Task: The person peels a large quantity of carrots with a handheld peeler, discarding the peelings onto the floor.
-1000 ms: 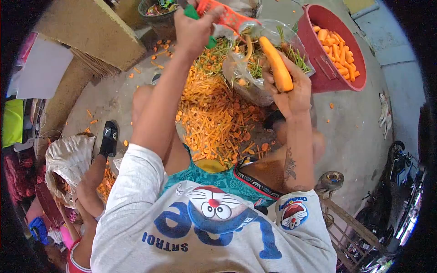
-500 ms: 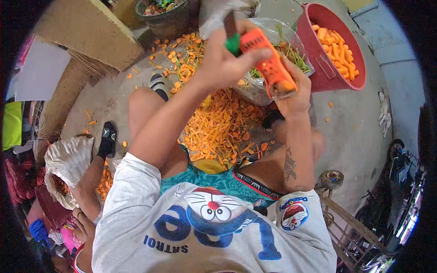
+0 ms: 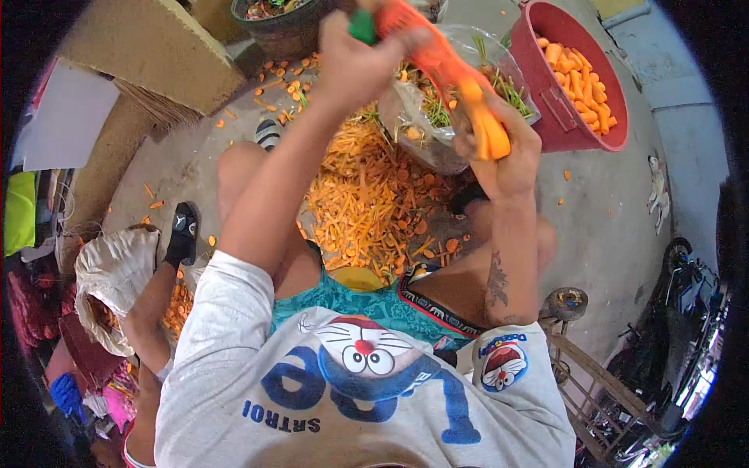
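Observation:
My left hand (image 3: 355,70) is closed around a red-orange tool (image 3: 421,47) with a green part (image 3: 362,28) at its grip end; motion smears it, so I cannot tell its exact kind. Its far end slants down to a carrot (image 3: 489,134), smooth and bright orange at its near end. My right hand (image 3: 519,152) wraps round that carrot. Below both hands, between my legs, a heap of carrot peelings and slices (image 3: 367,203) covers the floor. Just behind the carrot lies a clear plastic bag (image 3: 417,129) with green stem ends in it.
A red tub (image 3: 550,117) of peeled carrots (image 3: 581,86) stands at the upper right. A dark bin (image 3: 285,31) is at the top. At left, another person's leg (image 3: 148,320) lies beside a white sack (image 3: 117,261). A metal rack (image 3: 593,382) and a motorcycle (image 3: 679,312) stand lower right.
My left hand has moved up and left with the tool. My right hand has tilted slightly, and the carrot's bright end now shows below the tool.

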Demonstrator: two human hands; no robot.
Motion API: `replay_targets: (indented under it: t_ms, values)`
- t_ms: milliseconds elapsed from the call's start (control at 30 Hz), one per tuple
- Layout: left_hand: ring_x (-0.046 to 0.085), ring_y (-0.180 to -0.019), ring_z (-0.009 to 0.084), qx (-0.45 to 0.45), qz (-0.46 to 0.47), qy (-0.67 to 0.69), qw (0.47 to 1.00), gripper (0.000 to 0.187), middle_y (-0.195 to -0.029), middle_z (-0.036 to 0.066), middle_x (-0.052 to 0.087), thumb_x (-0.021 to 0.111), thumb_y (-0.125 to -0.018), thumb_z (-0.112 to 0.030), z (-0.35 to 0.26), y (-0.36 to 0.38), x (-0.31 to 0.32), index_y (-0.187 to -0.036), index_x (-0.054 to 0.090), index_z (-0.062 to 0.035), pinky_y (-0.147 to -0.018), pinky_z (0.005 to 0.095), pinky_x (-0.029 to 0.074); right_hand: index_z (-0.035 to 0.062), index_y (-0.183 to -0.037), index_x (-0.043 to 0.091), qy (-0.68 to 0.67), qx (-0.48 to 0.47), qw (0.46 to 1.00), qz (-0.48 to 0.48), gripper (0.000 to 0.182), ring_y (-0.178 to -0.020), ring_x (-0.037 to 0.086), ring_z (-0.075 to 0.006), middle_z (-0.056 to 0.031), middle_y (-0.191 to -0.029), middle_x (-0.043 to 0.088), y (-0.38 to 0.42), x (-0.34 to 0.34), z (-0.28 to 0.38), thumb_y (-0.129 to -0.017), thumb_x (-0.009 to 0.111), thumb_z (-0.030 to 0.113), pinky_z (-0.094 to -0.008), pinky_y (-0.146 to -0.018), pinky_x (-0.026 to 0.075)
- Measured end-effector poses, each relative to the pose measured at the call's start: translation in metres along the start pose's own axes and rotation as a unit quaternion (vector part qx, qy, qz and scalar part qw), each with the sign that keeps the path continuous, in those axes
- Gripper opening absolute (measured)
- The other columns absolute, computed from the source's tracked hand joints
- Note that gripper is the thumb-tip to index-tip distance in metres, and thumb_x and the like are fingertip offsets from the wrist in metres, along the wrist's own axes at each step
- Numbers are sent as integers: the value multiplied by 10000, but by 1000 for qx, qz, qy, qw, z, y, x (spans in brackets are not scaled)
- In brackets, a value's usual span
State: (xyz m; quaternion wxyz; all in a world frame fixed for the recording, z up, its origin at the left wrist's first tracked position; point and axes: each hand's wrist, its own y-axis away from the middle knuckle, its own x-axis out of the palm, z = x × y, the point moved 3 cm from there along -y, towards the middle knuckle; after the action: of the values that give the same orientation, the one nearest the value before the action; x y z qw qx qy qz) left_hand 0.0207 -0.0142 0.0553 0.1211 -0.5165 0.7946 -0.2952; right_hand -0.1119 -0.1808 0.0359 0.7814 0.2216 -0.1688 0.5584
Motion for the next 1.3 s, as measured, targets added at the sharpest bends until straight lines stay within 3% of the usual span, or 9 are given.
replay_targets:
  t_ms: [133,300,500,600,700,933,1033,1167,1300]
  values:
    - [662,-761,114,-86,-117,-1,989,179,-852,28,691,778,-912,-151,20,-7,-39,-994,657,-49,-670,282,539,-49,-1347,560,-182,87,935,291,468,-956,682,-208,-122,-1144,686,-8,4,7,-1043,490,300,-320,-695,587]
    - [606,-643,72,77,33,-60,995,223,-870,2,696,816,-878,-155,-6,15,15,-1015,678,-47,-591,226,500,-29,-1360,554,15,0,1000,-1,456,-870,645,-169,-92,-1067,671,3,21,11,-1035,516,288,-298,-655,532]
    - [581,-595,57,-97,-171,7,980,216,-804,-28,668,810,-887,-180,23,-10,-47,-1010,674,-65,-531,216,458,-23,-1352,561,-28,56,982,177,429,-768,607,-139,-97,-1020,662,-4,0,6,-1026,514,252,-248,-584,463]
    - [577,-608,52,1,0,-74,997,212,-752,-36,652,814,-876,-161,-3,15,3,-1004,674,-66,-533,220,448,-92,-1389,542,-101,71,974,191,487,-822,651,-148,-107,-1091,686,-8,-5,1,-1017,522,223,-271,-686,523]
    - [578,-628,48,-35,13,-119,992,212,-767,-37,650,817,-867,-149,1,8,-6,-1001,676,-64,-556,224,457,-30,-1406,526,58,11,998,1,469,-642,501,-109,-88,-982,647,6,13,10,-1041,490,262,-232,-484,367]
    - [597,-665,68,-112,-89,-65,988,204,-764,-32,644,807,-876,-124,6,4,-22,-1012,678,-43,-616,236,491,-53,-1433,503,-6,25,993,111,493,-656,540,-96,-91,-1023,665,2,24,13,-1039,473,242,-230,-471,386]
    - [603,-648,61,93,43,-67,993,197,-770,-39,660,798,-894,-157,-5,15,15,-1015,681,-56,-579,229,479,-58,-1452,497,41,-1,998,55,523,-688,568,-95,-66,-993,649,3,18,16,-1007,523,215,-243,-490,417]
    - [655,-644,119,-194,-96,-106,971,166,-820,40,687,731,-969,-174,-17,-12,-36,-988,630,-43,-565,285,514,-64,-1454,493,-5,56,987,150,527,-631,562,-114,-71,-962,654,6,12,15,-1004,533,209,-254,-480,426]
    - [603,-660,62,-76,-50,-103,991,198,-791,-26,676,799,-898,-184,-3,9,-12,-984,671,-60,-597,238,496,-66,-1453,491,-1,47,994,95,531,-644,555,-111,-71,-949,646,1,24,13,-1008,539,220,-249,-484,417]
